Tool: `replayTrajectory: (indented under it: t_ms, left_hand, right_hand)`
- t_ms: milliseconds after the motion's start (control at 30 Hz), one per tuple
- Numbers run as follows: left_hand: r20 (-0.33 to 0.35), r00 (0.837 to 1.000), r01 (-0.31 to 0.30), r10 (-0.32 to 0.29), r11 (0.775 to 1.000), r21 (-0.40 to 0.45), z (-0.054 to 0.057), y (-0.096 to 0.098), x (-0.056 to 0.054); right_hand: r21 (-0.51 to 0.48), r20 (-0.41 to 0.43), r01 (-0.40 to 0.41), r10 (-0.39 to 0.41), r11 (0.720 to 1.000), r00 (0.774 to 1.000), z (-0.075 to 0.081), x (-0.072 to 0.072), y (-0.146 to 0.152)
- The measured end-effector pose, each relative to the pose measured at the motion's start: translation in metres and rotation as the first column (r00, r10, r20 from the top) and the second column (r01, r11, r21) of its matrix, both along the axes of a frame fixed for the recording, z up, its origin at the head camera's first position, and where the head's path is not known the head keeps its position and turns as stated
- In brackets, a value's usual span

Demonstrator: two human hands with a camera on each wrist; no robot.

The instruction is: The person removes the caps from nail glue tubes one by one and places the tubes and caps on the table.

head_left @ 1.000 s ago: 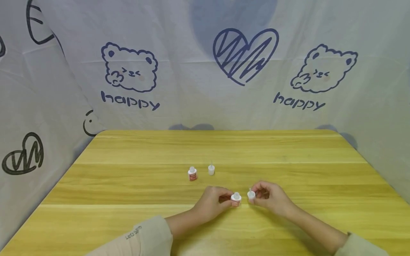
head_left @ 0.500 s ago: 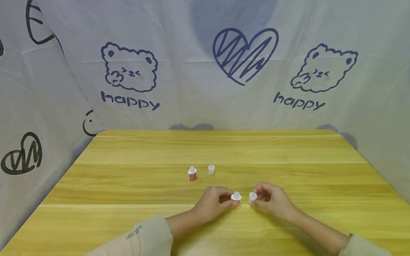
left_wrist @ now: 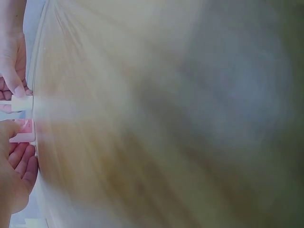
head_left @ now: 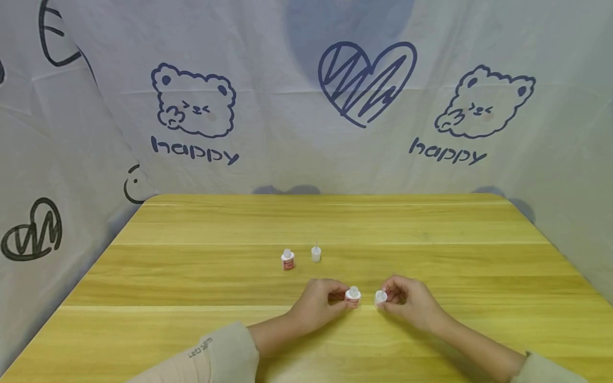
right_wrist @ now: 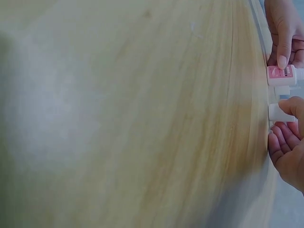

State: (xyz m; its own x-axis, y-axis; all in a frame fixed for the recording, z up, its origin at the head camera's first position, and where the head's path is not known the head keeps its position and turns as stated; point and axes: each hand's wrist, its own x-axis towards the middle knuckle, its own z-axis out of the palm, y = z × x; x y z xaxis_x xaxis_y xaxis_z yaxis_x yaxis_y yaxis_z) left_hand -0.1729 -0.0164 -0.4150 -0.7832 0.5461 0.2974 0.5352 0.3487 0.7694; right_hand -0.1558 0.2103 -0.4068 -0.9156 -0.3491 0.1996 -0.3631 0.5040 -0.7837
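My left hand (head_left: 316, 304) holds a small white bottle (head_left: 353, 301) with a pink-red label, upright on the table, thumb and fingers at its sides. Its translucent neck is uncapped. Just to the right, my right hand (head_left: 415, 303) pinches a white cap (head_left: 380, 299) between thumb and fingers. That cap sits upside down at the tabletop, apart from the bottle; in the left wrist view a thin stem sticks out of the cap (left_wrist: 21, 103). Farther back, a second uncapped bottle (head_left: 288, 261) stands beside another upturned cap (head_left: 316, 255) with its stem pointing up.
All of these stand on a wood-grain table (head_left: 215, 223). A pale cloth (head_left: 278, 117) with bear and heart drawings hangs behind it and along both sides. Beige sleeves (head_left: 230, 351) cover the forearms.
My right hand has drawn the cap slightly right and toward me, widening the gap to the bottle. The left hand and its bottle stay put, as do the back bottle and cap.
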Motion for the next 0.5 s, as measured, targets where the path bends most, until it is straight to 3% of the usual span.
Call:
replayTrajectory:
  t_ms: [500]
  left_hand:
    - [0.020, 1.000, 0.004, -0.003, 0.999, -0.035, 0.0017, -0.0024, 0.0008]
  right_hand:
    - [-0.014, -0.010, -0.014, 0.013, 1.000, 1.000, -0.0012, 0.0020, 0.0007]
